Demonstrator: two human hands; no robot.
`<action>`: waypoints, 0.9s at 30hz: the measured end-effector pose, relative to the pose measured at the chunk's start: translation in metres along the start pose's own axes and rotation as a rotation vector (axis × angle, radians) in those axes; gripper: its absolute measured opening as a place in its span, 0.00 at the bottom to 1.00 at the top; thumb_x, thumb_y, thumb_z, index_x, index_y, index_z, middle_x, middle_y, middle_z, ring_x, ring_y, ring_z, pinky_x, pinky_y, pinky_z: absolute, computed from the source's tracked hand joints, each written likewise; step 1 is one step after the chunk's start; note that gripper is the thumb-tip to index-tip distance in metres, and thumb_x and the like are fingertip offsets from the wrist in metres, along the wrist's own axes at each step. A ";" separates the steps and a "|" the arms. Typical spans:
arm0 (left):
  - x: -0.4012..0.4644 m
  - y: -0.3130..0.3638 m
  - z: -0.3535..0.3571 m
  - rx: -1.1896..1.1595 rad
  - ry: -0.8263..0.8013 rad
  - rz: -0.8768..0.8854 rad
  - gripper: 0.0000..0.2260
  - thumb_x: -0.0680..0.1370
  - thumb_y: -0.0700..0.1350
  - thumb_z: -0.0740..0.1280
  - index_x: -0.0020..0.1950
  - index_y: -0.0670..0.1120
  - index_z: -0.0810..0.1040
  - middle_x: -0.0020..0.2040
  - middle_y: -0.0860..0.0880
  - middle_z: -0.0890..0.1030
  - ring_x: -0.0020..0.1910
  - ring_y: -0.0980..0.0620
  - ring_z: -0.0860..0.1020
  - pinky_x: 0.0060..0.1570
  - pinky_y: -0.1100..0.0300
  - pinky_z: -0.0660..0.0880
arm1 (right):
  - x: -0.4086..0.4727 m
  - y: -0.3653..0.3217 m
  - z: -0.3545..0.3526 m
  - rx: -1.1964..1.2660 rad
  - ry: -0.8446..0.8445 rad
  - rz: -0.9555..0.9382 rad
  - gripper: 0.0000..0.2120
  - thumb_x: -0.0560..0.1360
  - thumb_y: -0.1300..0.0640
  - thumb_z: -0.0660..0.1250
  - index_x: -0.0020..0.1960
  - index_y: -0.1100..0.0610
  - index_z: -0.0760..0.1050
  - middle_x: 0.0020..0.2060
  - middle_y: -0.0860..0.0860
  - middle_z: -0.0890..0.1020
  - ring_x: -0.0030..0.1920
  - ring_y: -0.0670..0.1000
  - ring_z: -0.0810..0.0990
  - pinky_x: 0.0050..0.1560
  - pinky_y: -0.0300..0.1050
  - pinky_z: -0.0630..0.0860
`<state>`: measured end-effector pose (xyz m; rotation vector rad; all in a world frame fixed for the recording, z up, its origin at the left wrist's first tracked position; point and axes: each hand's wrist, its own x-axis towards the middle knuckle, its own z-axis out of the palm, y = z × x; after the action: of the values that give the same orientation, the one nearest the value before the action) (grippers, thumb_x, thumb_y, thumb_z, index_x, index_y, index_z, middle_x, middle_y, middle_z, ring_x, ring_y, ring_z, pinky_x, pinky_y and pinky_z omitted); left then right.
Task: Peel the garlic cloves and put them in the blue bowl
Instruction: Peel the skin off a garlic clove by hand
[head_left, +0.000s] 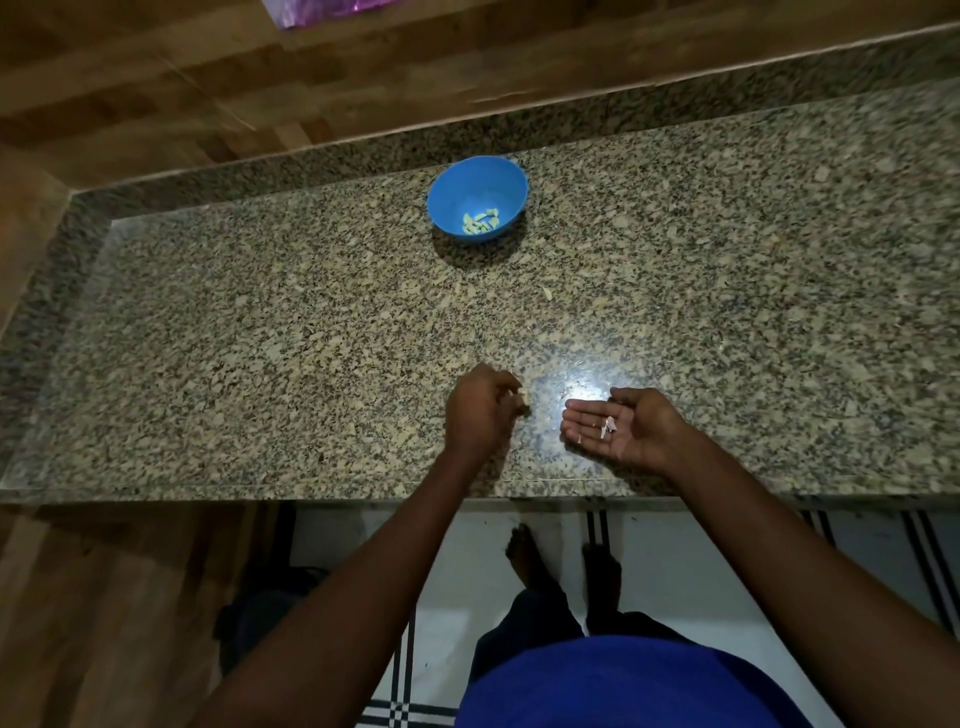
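A blue bowl (477, 197) stands near the back of the granite counter (260, 338) with several pale peeled garlic cloves (480, 222) in its bottom. My left hand (480, 410) hovers low over the counter's front part, its fingers curled round a pale garlic clove (522, 399) at the fingertips. My right hand (621, 428) lies palm up beside it, fingers straight, with a few bits of pinkish garlic skin (608, 427) on the palm. The two hands are a short gap apart.
A small pale scrap (547, 293) lies on the counter between the bowl and my hands. A wooden wall panel (208, 93) runs behind the counter, with something purple (322, 8) at the top edge. Below the counter's front edge are a tiled floor and my feet.
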<state>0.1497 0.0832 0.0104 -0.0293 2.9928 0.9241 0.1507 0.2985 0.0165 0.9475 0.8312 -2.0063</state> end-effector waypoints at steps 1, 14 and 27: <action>0.000 0.008 -0.001 -0.084 0.001 -0.016 0.05 0.72 0.41 0.76 0.47 0.46 0.86 0.45 0.48 0.85 0.42 0.51 0.82 0.44 0.55 0.80 | 0.001 0.000 0.001 0.008 -0.001 -0.006 0.25 0.85 0.52 0.51 0.56 0.72 0.77 0.49 0.67 0.84 0.54 0.64 0.81 0.46 0.59 0.83; 0.005 0.011 -0.007 -0.316 0.018 -0.084 0.10 0.80 0.41 0.65 0.58 0.46 0.84 0.54 0.49 0.85 0.49 0.53 0.83 0.52 0.50 0.82 | 0.000 0.003 -0.001 0.168 -0.151 -0.046 0.23 0.83 0.56 0.52 0.61 0.73 0.76 0.61 0.68 0.80 0.59 0.65 0.81 0.56 0.62 0.79; -0.018 0.018 0.041 0.001 -0.441 0.419 0.23 0.81 0.41 0.53 0.76 0.39 0.69 0.77 0.37 0.65 0.78 0.41 0.61 0.76 0.53 0.56 | -0.017 0.022 -0.033 0.042 -0.173 0.075 0.33 0.83 0.47 0.50 0.53 0.76 0.80 0.59 0.70 0.80 0.52 0.68 0.84 0.47 0.60 0.84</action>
<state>0.1671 0.1217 -0.0129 0.7248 2.6201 0.8156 0.1873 0.3195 0.0080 0.8029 0.6515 -2.0144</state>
